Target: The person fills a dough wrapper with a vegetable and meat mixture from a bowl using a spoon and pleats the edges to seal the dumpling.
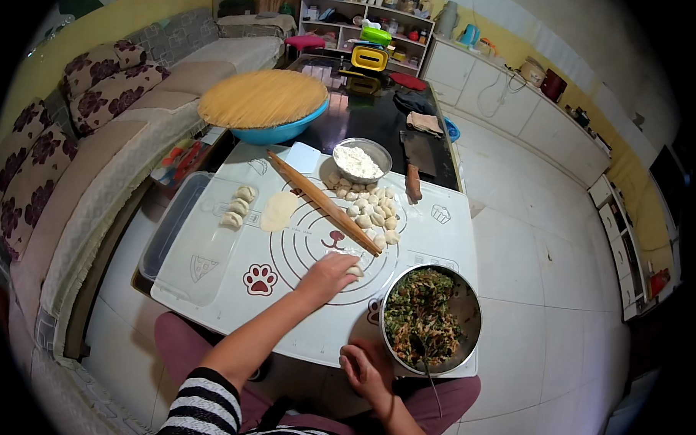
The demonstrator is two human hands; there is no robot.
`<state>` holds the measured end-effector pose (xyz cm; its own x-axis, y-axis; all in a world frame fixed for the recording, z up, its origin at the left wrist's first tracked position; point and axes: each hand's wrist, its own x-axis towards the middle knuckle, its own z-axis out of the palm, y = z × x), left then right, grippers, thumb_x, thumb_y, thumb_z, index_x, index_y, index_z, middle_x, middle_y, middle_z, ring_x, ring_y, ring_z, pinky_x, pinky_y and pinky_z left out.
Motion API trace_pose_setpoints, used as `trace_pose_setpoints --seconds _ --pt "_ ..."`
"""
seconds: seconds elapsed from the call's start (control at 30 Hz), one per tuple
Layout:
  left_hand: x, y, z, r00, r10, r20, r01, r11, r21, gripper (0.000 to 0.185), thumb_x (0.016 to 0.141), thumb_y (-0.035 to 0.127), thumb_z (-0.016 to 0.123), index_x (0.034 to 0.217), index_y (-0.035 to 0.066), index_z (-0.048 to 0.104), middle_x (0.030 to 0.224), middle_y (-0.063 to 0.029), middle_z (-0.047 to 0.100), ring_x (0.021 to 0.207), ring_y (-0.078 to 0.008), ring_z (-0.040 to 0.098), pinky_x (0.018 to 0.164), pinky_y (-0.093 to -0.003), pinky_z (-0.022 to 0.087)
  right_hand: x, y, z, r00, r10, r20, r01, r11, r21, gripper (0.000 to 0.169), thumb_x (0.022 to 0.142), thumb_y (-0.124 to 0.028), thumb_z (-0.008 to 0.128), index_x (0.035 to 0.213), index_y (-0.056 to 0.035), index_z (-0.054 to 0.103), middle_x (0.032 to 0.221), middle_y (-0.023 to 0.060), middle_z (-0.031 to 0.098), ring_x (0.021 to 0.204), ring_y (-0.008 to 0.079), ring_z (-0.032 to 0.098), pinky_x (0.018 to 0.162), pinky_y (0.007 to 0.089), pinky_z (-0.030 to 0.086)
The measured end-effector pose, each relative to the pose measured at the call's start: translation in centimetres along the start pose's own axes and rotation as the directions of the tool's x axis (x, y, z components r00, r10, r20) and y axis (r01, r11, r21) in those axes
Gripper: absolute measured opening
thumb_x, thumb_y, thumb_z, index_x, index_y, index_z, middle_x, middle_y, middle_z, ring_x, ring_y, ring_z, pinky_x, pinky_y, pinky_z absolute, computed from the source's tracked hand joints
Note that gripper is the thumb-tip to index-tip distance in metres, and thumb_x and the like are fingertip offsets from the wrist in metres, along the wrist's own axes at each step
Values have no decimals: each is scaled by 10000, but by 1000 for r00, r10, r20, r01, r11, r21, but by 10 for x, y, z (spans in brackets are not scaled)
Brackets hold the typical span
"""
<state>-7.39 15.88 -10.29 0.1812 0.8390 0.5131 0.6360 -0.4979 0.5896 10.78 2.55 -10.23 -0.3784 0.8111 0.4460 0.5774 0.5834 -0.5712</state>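
My left hand reaches over the printed rings of a white pastry mat, its fingers on a small piece of dough. Nothing shows in my right hand, held with fingers partly curled at the mat's front edge, beside a steel bowl of chopped filling with a spoon in it. A wooden rolling pin lies diagonally beyond my left hand. Many dough pieces lie right of it, and a flat dough wrapper lies left. Several dumplings rest in a row on a clear plastic lid.
Behind the dough stands a bowl of flour, with a white scraper at its left. A cleaver lies at the right. A blue basin under a round woven straw tray stands at the back left.
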Motion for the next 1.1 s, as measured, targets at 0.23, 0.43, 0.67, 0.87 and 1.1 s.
trace_pose_setpoints --seconds 0.23,0.43,0.67,0.87,1.1 --pt "-22 15 -5 989 35 145 -20 994 -106 314 751 148 657 1039 44 585 1012 -115 608 943 -269 575 808 -334 470 -1 0 -1 999 -28 -21 28 1000 11 210 708 -84 672 913 -97 625 938 80 597 834 262 574 737 339 459" --pt "-9 14 -11 982 55 181 -41 996 -75 313 744 140 652 1030 31 588 979 -123 611 921 -281 574 803 -336 465 3 -2 1 997 -63 -43 63 998 -1 212 671 -40 661 875 -81 619 920 86 605 811 269 581 724 355 459" --pt "-55 -14 -98 759 -588 278 559 372 -741 315 820 106 625 1127 72 566 863 5 591 677 -46 530 601 -172 453 1 -2 1 998 -51 -39 52 999 13 197 680 -27 650 868 -75 618 929 94 599 830 270 574 723 353 462" --pt "-56 -73 -189 746 -663 61 589 614 -526 350 744 -22 613 1087 34 570 991 -26 593 829 -81 545 751 -209 451 3 -2 1 995 -73 -63 71 997 -34 187 685 -56 650 865 -97 625 919 72 600 818 253 582 706 346 470" --pt "-41 -102 -194 859 -503 92 506 862 -16 342 679 -14 646 1015 26 604 1006 -65 589 940 -150 566 820 -255 451 4 -1 5 994 -66 -88 64 998 -28 161 691 -49 653 843 -93 625 901 66 600 798 249 589 689 341 479"
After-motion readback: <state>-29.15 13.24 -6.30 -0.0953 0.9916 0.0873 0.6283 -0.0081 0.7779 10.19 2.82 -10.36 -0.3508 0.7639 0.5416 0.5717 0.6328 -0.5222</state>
